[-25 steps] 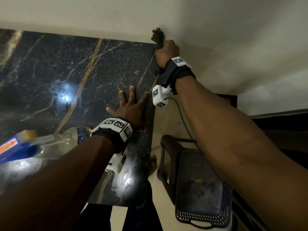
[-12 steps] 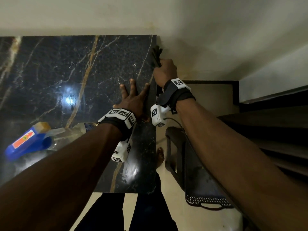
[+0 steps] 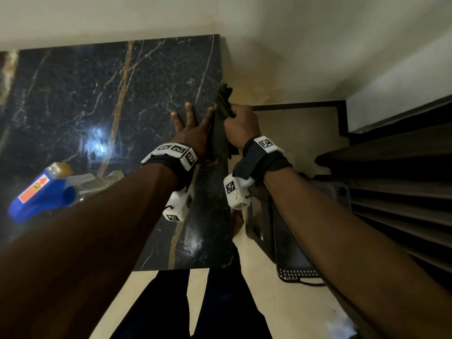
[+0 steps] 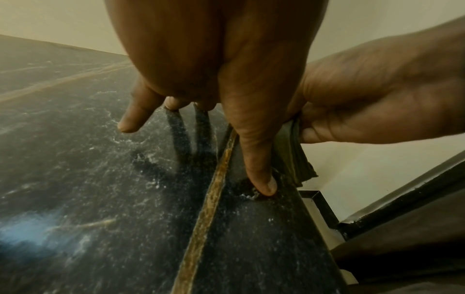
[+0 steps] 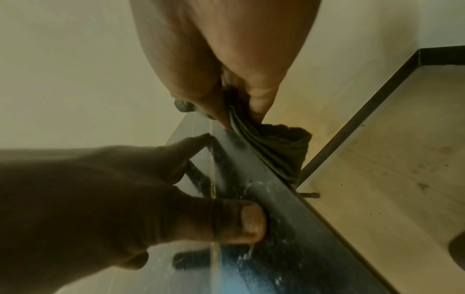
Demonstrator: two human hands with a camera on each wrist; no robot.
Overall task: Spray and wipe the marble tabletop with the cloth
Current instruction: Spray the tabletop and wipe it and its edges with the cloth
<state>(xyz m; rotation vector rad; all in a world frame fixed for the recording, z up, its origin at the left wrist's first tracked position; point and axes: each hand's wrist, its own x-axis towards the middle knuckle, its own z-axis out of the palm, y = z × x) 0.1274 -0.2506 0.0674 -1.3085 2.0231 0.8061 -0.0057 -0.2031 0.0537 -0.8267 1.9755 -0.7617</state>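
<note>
The black marble tabletop (image 3: 102, 99) with gold and white veins fills the left of the head view. My left hand (image 3: 193, 129) lies flat on it near its right edge, fingers spread (image 4: 260, 175). My right hand (image 3: 241, 126) grips a folded dark cloth (image 3: 223, 99) and holds it against the tabletop's right side edge (image 5: 281, 157). In the left wrist view the cloth (image 4: 294, 157) hangs past that edge beside my left thumb. A clear spray bottle with a blue head (image 3: 41, 194) lies on the marble at the left, partly hidden by my left forearm.
A cream wall (image 3: 220, 15) runs along the table's far side. Right of the table is tiled floor (image 3: 293, 133) with a dark skirting, a black perforated basket or stool (image 3: 291, 255), and dark slatted furniture (image 3: 401, 182). My legs stand at the table's near edge.
My right hand has drawn the cloth along the table's right edge from the far corner toward me. The left hand stays flat on the marble. The camera view has shifted.
</note>
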